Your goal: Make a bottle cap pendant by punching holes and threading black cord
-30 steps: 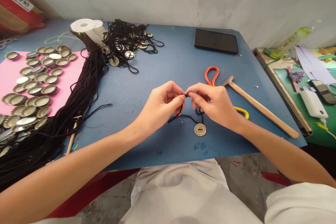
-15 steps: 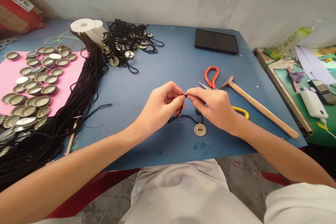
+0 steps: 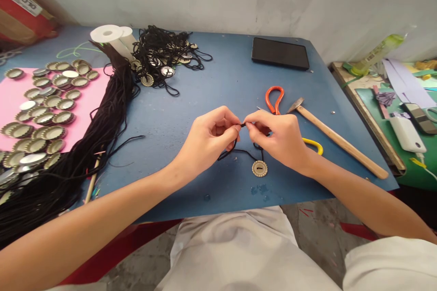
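Between my two hands a black cord is pinched, a short dark bit of it showing in the gap. My left hand is closed on it with thumb and fingers, and a loop of cord hangs below that palm. My right hand grips the cord's other side with thumb and forefinger. From the cord a flat bottle cap with a slot in its middle lies on the blue table, just under my right hand. Whether the pinched bit is a knot, I cannot tell.
Right of my hands lie scissors with red and yellow handles and a hammer. A phone rests behind. Strung caps, a black cord bundle, white rolls and loose bottle caps on pink paper fill the left.
My right fingertips have drawn slightly away from my left ones, so a little more cord shows between them. The cap and the tools stay where they were.
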A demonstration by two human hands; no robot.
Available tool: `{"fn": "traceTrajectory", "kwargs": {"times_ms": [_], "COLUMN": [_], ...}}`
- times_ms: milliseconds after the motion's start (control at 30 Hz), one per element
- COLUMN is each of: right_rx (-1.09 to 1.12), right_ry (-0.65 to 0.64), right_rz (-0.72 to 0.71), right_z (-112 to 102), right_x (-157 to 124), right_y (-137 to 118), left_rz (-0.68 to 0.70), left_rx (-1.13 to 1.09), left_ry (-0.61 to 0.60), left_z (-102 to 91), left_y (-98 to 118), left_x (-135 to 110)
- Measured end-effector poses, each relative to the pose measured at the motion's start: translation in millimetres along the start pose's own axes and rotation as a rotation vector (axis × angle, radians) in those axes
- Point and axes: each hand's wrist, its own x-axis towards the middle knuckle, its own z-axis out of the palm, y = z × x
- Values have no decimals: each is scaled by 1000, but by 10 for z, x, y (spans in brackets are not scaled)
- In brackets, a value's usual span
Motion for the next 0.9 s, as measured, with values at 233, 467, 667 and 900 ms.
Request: {"fn": "traceTrajectory", "kwargs": {"times_ms": [233,467,667,900], "right_rx": [196,400,364,249], "right_ry": [-22,-58,-58,-42], "right_rz": [151,290,251,161], "right_z": [-14,-36,-36,-34], "right_x": [25,55,52,42], "right_y": [-32,-59,-37,-15], "left_rz": [14,21,46,122], "left_rx": [6,-2,53,288], "left_ry": [32,49,24,11], "left_z": [3,1,-10,-31], "left_y": [29,50,39,10], "left_x": [5,-1,32,12]}}
